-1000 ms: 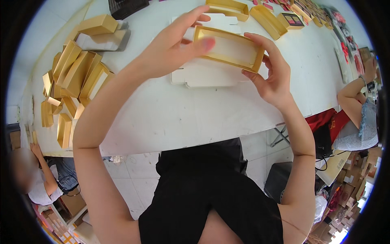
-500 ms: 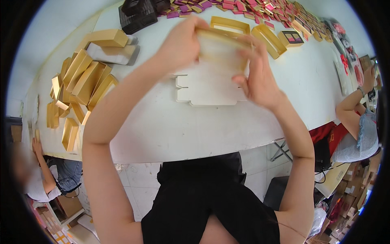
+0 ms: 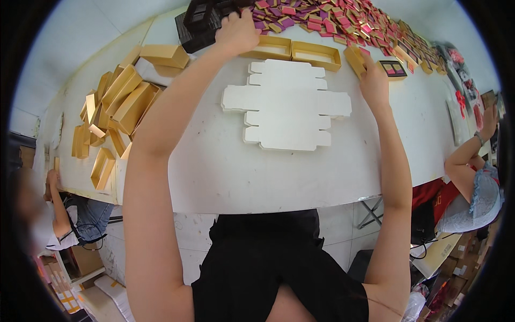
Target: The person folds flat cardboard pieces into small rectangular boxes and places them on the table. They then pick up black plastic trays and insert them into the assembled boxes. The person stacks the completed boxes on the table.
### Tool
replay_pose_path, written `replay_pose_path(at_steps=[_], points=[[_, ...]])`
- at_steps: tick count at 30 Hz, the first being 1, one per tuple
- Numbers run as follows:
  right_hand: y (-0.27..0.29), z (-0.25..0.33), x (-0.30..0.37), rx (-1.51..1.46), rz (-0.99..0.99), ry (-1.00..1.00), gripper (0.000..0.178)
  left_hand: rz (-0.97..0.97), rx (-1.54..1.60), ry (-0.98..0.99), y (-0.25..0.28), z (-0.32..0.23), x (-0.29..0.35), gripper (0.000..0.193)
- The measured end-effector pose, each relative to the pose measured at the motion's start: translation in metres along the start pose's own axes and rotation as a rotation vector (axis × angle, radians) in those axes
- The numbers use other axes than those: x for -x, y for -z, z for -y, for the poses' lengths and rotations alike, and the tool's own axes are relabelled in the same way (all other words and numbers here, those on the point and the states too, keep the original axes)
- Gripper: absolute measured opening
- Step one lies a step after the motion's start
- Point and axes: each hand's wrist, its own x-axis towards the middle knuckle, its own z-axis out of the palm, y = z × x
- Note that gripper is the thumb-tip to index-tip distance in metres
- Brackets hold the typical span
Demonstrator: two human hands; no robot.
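My left hand (image 3: 237, 33) reaches to the far left, its fingers spread and bent at the right edge of the stacked black trays (image 3: 196, 33); its fingertips are partly hidden. My right hand (image 3: 374, 81) is closed at the near end of an open gold box (image 3: 354, 61), fingers on its wall. Two more open gold boxes, a left one (image 3: 274, 44) and a right one (image 3: 316, 63), stand end to end between my hands. In front of them lies a stack of flat white die-cut cardboard blanks (image 3: 287, 104) with slotted flaps.
A heap of gold boxes (image 3: 120, 102) lies at the left. Many small pink, purple and gold pieces (image 3: 343, 21) cover the far side. A gold box with a black tray and coloured pieces (image 3: 393, 68) stands at the right. Other people sit at both sides.
The gold box that both hands held above the white blanks now stands on the table in the row. My left hand has moved to the black trays, my right to the right-hand gold box.
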Motion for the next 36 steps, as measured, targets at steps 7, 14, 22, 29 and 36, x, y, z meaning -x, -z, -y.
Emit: replay_pose_path(at_steps=[7, 14, 22, 29, 36], points=[[0.004, 0.013, 0.026, -0.097, -0.130, 0.249, 0.035, 0.130, 0.446, -0.237, 0.093, -0.046, 0.086, 0.034], [0.029, 0.043, 0.064, -0.656, 0.428, -0.272, 0.052, 0.551, 1.089, 0.874, 0.115, -0.008, 0.129, 0.064], [0.005, 0.041, 0.067, -0.540, 0.568, -0.059, 0.039, 0.888, 0.907, 0.623, 0.118, 0.009, 0.115, 0.055], [0.007, 0.071, 0.145, -0.437, 0.319, 0.299, 0.030, 0.976, 0.355, 0.050, 0.167, 0.042, 0.121, 0.036], [0.015, 0.099, 0.073, -0.125, 0.048, 0.469, 0.024, 0.121, -0.245, -0.104, 0.118, 0.068, 0.014, 0.032]])
